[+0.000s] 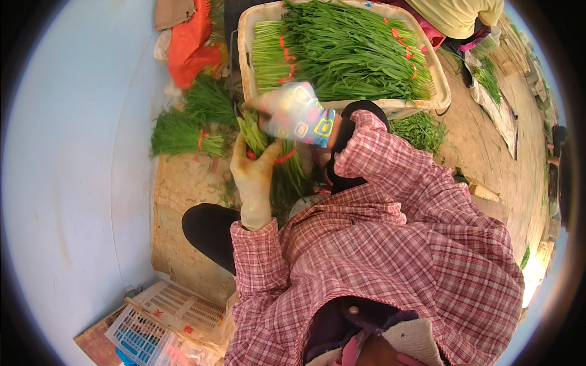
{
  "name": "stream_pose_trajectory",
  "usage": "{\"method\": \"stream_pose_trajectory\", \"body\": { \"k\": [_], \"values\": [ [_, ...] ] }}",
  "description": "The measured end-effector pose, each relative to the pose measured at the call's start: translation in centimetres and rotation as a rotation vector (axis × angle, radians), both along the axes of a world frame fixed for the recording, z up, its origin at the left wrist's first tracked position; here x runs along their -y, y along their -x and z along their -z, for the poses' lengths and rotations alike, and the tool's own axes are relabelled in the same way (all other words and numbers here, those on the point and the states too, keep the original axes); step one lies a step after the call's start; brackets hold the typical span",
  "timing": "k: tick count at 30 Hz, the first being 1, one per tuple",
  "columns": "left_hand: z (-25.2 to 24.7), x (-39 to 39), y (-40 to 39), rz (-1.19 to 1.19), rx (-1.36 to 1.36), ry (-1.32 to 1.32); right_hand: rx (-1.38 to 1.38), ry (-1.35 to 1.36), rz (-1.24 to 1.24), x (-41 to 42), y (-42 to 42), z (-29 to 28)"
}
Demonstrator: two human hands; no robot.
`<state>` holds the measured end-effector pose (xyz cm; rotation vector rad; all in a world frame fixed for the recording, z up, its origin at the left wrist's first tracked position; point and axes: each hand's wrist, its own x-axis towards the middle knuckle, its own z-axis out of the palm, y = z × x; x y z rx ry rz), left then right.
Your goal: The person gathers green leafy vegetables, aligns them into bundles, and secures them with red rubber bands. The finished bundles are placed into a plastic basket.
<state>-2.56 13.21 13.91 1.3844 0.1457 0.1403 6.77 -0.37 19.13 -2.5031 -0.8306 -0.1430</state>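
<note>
In my left hand, covered by a pale stained glove, I hold a bunch of green leafy stalks near its cut ends. A red tie circles the bunch, and its leaves hang down toward my lap. My right hand wears a patterned glove and is blurred, over the stalk ends; its fingers are partly hidden, so I cannot tell whether they grip. Just beyond it stands a white plastic crate filled with bunches of the same greens, bound with red ties.
Tied greens lie on the floor at left, beside a blue-white wall. Loose leaves lie right of the crate. A person in a yellow top sits at the upper right. Plastic baskets stand at lower left.
</note>
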Motion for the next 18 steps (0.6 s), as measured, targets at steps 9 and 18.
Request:
{"method": "stream_pose_trajectory", "body": {
  "k": [9,18],
  "values": [
    [-0.4,0.0,-0.1,0.023,0.032,0.029,-0.332,-0.385,0.079,3.4,1.2,1.2],
    [-2.1,0.8,-0.6,-0.043,0.073,-0.061,-0.594,-1.052,-0.100,4.3,0.3,1.3]
  ]
}}
